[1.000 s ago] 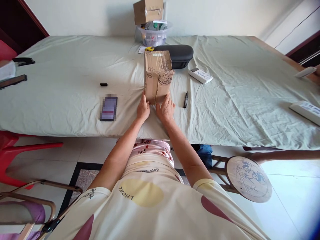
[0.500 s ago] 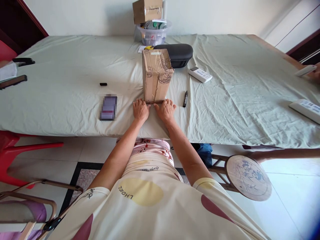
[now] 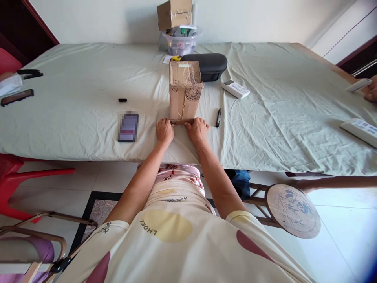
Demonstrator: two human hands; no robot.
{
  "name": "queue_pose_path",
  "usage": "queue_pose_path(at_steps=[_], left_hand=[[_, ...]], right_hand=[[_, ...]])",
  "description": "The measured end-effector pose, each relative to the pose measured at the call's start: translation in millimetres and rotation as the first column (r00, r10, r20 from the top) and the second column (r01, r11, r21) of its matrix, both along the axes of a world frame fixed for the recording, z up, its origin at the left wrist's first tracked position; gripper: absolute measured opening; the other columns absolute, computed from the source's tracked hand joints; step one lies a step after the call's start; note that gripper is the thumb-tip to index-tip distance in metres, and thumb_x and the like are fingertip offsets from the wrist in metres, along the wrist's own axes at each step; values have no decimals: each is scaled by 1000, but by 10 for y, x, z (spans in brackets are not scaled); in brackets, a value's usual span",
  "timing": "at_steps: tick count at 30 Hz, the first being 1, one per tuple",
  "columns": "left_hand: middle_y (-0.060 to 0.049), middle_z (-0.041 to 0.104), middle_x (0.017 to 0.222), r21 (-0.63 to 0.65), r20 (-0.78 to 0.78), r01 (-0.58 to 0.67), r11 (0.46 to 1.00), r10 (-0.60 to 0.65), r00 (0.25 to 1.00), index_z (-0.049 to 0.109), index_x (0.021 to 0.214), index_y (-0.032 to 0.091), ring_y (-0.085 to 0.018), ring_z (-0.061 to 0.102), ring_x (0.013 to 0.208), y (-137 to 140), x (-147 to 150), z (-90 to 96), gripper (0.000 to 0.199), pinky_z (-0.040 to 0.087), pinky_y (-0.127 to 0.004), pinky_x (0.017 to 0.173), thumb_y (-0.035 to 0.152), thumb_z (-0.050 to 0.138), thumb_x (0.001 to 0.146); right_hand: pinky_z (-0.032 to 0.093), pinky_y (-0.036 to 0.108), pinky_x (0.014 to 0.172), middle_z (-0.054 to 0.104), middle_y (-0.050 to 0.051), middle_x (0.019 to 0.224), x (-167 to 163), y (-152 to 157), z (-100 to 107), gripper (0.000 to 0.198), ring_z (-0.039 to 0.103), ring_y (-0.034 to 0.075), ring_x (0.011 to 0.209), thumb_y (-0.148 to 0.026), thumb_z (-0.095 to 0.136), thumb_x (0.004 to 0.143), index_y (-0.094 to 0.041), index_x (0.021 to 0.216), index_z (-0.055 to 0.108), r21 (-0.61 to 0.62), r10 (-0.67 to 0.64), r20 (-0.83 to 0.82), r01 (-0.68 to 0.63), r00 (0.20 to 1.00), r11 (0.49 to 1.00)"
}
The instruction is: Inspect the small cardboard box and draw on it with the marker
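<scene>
A tall brown cardboard box [image 3: 185, 94] with black scribbles stands upright on the cloth-covered table in front of me. At its lower left corner is my left hand [image 3: 165, 130], fingers bent and closed against the box. My right hand [image 3: 198, 130] is closed at the lower right corner, its thumb lying along the front bottom edge. The fingertips of both hands are partly hidden. Right of my right hand lies a black marker [image 3: 218, 117]. A blurred-out phone [image 3: 128, 127] lies to the left of my left hand.
Behind the box are a black hard case [image 3: 212, 66] and a clear plastic tub [image 3: 181, 45] with another carton [image 3: 174, 15] on top. A small black cap [image 3: 122, 100] and a white box [image 3: 236, 89] lie on the table. At right, another person's hand [image 3: 371, 89] holds a white object.
The cardboard box has turned slightly and its base sits a little nearer to me. My left thumb has drawn back from the front edge; both hands stay at the lower corners.
</scene>
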State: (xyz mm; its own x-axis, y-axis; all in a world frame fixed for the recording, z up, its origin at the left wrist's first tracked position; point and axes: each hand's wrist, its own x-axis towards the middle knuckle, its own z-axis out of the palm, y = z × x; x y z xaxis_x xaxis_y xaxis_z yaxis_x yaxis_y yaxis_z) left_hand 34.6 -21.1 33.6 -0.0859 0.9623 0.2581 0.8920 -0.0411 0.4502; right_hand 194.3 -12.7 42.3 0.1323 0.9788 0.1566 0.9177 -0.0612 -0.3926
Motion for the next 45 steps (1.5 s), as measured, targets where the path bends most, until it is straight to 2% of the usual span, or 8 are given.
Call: queue_pose_path(at_steps=[7,20,27,31,34,37,42,45], left_hand=[[-21,72,139,12,15,-1,1000,1,1000,70,120,14,-32,61,141,-10,-18,-14,26,45,-49,123,10,53,101],[-25,71,133,21,-21,-78,997,78,997,66,119,11,-39,61,139,-51,8,1,26,44,-55,123,19,62,95],[-24,73,129,22,39,-86,996,85,996,66,118,13,-37,64,138,-62,3,-6,28,45,-54,123,9,55,92],[-20,72,140,81,244,-105,991,83,966,58,139,15,-31,64,141,-37,-33,-38,51,47,-49,125,5,47,90],[-18,60,159,182,445,-78,980,-11,895,40,157,19,-25,60,148,-11,-70,-10,57,49,-41,125,15,42,101],[-19,43,173,333,537,-28,943,-165,827,24,167,25,-26,51,157,46,-101,129,60,48,-41,125,45,37,112],[-11,29,181,609,391,76,789,-382,837,21,169,33,-23,23,171,246,-131,521,79,36,-40,134,79,23,105],[-7,40,176,581,294,185,793,-416,860,35,165,35,-22,26,171,368,-139,683,72,27,-40,138,76,28,107]], right_hand=[[42,52,109,70,18,139,83,30,-13,21,56,37,131,-24,57,98,-21,115,68,3,20,-28,-20,999,1000],[42,50,108,71,18,137,32,-49,53,25,58,36,128,-23,50,96,-20,111,70,-4,56,-25,-56,998,998],[42,48,110,72,18,140,18,0,-7,53,62,33,132,-9,29,98,-17,141,60,19,-15,-108,17,994,1000],[43,48,111,72,16,143,12,23,-40,62,62,33,134,-8,33,94,-18,151,53,42,-11,-130,16,992,999],[43,49,112,72,16,143,8,25,-43,63,62,33,134,-9,33,94,-18,153,51,42,-12,-146,18,989,999],[43,50,112,71,16,144,6,10,-21,62,61,34,135,-12,37,93,-18,153,52,26,-4,-138,7,990,1000],[46,52,111,70,17,143,7,-15,11,56,61,36,134,-19,44,93,-18,147,56,22,10,-78,-9,997,1000],[46,53,110,70,19,141,6,-12,6,52,60,37,133,-20,45,93,-17,143,58,15,13,-68,-12,998,1000]])
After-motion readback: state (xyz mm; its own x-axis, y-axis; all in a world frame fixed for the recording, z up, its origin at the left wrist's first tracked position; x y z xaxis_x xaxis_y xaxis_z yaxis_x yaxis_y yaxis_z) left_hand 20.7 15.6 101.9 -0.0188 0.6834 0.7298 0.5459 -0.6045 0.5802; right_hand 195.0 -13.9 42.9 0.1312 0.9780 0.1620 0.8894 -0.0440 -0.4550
